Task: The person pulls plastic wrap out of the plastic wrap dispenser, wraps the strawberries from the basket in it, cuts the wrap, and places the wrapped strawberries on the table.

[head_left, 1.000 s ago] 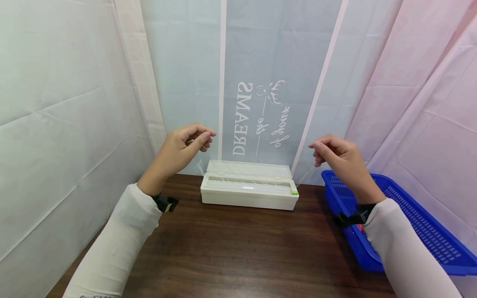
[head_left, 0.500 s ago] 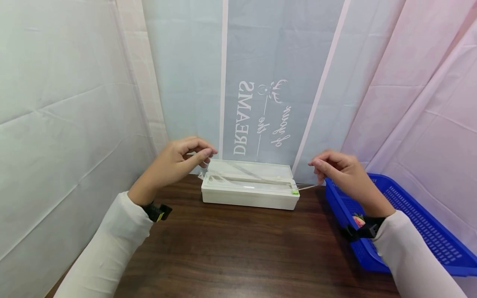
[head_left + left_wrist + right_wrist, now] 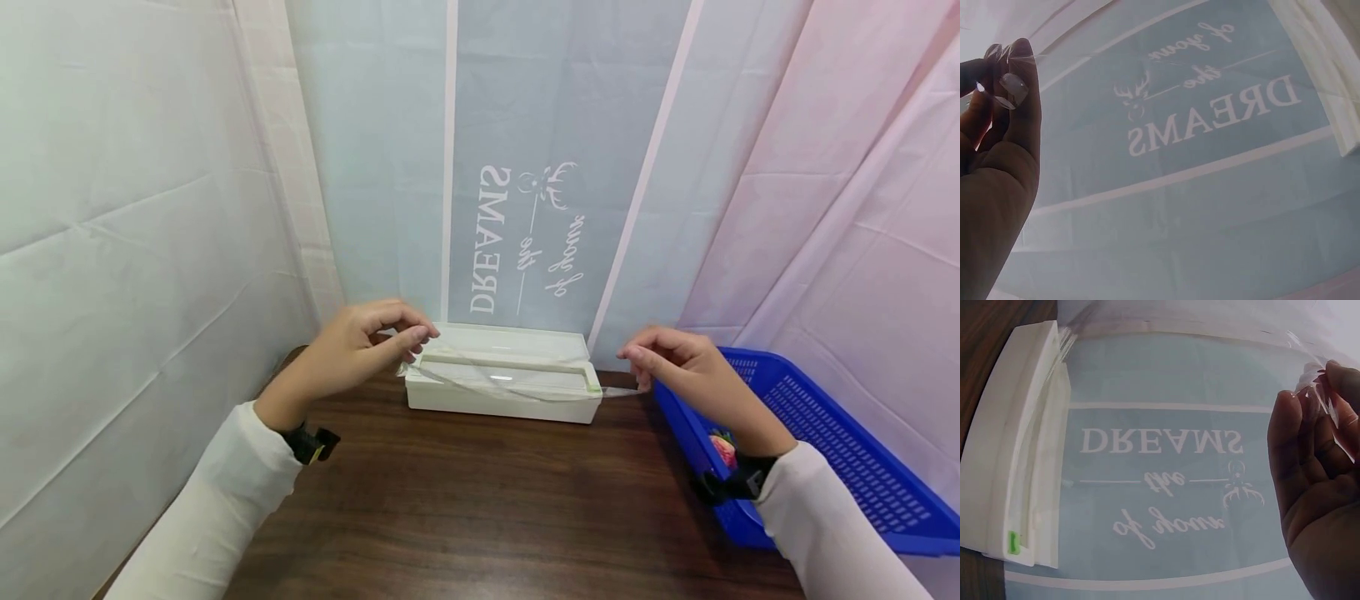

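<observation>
My left hand (image 3: 367,346) pinches one corner of a sheet of clear plastic wrap (image 3: 621,392) between thumb and fingers. The opposite corner is pinched by my right hand (image 3: 678,362). The wrap spans the gap between both hands, sagging in front of the white wrap dispenser (image 3: 502,404). In both wrist views, shiny bunched film (image 3: 1013,90) shows at the fingertips. The dispenser sits on the table with its clear lid (image 3: 502,337) raised at the back. A small green piece (image 3: 594,388) marks its right end. The film's exact outline is hard to see.
A blue perforated basket (image 3: 911,546) stands on the right, under my right forearm. Inside lies a pinkish round item (image 3: 722,450) with green leaves, partly hidden. The dark wooden table (image 3: 510,508) extends in front; a printed cloth (image 3: 555,108) hangs behind, with pale cloths on both sides.
Both hands have lowered toward the table, still pinching the wrap. The film's sagging edge has come down in front of the dispenser. The dispenser has not moved.
</observation>
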Demonstrator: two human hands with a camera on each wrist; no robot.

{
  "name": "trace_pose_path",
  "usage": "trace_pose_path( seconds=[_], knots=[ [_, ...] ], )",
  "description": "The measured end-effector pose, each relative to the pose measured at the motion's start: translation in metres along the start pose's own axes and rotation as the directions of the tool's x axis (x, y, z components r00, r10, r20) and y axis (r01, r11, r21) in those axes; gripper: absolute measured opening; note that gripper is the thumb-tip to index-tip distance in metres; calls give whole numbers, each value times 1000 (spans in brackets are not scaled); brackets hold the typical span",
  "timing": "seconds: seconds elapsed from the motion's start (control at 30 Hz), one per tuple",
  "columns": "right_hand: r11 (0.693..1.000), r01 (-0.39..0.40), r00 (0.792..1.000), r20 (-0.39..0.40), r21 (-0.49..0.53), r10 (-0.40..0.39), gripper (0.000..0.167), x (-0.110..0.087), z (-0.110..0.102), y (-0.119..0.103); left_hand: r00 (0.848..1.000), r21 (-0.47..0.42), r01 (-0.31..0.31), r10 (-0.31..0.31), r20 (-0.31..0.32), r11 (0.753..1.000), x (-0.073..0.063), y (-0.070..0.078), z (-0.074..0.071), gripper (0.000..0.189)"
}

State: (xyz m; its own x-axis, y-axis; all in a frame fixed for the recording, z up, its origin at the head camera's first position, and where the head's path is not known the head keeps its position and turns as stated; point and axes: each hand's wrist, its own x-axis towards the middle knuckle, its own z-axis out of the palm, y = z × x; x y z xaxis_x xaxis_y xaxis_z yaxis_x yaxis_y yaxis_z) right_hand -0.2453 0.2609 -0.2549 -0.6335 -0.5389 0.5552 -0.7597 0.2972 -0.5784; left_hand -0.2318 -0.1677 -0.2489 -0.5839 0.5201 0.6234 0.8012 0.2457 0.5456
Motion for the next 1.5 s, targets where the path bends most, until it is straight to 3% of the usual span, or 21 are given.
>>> trace_pose_path(
  seconds=[0.27, 0.43, 0.7, 0.9, 1.03, 1.23, 1.5],
  knots=[
    [993, -113, 994, -8, -22, 113, 17, -12, 9, 2, 999, 9, 27, -27, 21, 1000, -12, -9, 9, 17],
    [996, -80, 995, 62, 41, 77, 18, -18, 19, 10, 998, -24, 43, -42, 52, 999, -24, -15, 16, 19],
    [993, -103, 983, 162, 65, 91, 19, -28, 30, 20, 991, -44, 98, -93, 98, 994, -41, -25, 28, 16],
    [988, -129, 972, 207, 87, 109, 16, -36, 37, 29, 977, -131, 155, -132, 167, 979, -49, -35, 39, 16],
    [988, -135, 963, 246, 70, 114, 16, -42, 45, 36, 966, -114, 182, -156, 206, 977, -56, -43, 48, 15],
    [984, -173, 946, 284, 41, 155, 7, -49, 54, 45, 945, -17, 188, -177, 274, 982, -64, -52, 59, 17],
    [979, -198, 932, 317, 39, 175, 6, -56, 61, 54, 929, 9, 224, -216, 300, 975, -70, -58, 64, 17]
  ],
)
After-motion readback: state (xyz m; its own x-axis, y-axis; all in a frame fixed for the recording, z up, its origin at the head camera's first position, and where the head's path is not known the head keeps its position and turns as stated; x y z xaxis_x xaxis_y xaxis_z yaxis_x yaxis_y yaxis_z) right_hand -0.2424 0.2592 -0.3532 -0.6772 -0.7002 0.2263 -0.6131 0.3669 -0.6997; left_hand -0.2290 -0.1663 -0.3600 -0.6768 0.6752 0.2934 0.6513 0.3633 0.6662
